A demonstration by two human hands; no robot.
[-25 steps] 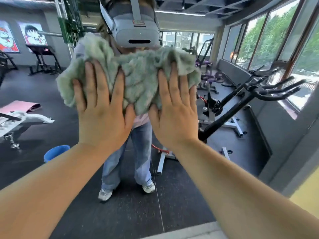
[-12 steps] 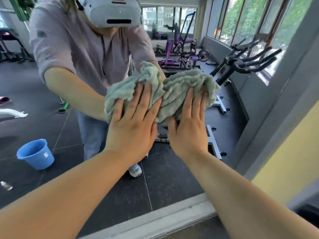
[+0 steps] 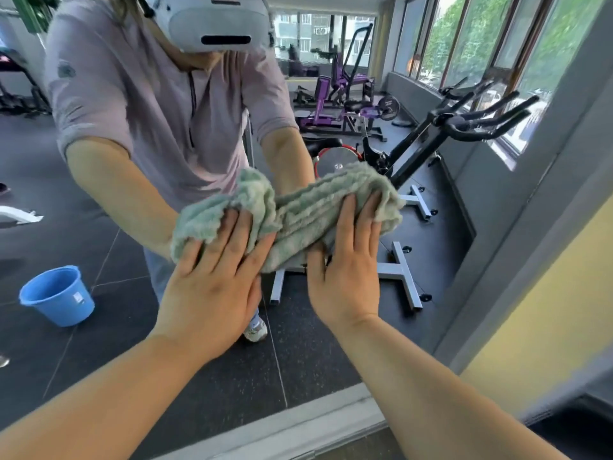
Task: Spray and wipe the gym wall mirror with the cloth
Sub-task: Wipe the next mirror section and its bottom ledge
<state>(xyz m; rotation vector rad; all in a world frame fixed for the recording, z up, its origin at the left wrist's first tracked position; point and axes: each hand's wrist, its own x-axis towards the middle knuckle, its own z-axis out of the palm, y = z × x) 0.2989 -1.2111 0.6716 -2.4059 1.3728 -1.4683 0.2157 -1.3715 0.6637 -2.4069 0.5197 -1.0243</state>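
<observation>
The wall mirror [image 3: 99, 343] fills most of the head view, its grey lower frame running across the bottom. A crumpled pale green cloth [image 3: 308, 210] is pressed flat against the glass low down. My left hand [image 3: 215, 287] lies palm-flat on the cloth's left part, fingers spread. My right hand [image 3: 348, 270] presses on its right part, fingertips on the fabric. The mirror reflects a person in a lilac shirt and a headset, arms reaching to the same cloth. No spray bottle is clearly visible.
Reflected in the glass are a blue bucket [image 3: 58, 295] on the dark floor at left, a black spin bike [image 3: 431, 134] at right and purple machines behind. A grey mirror frame [image 3: 530, 227] and yellow wall [image 3: 547, 310] bound the right side.
Both hands have slid the cloth downward on the mirror, from head height to the lower part of the glass. The cloth has bunched up and the camera has tilted down.
</observation>
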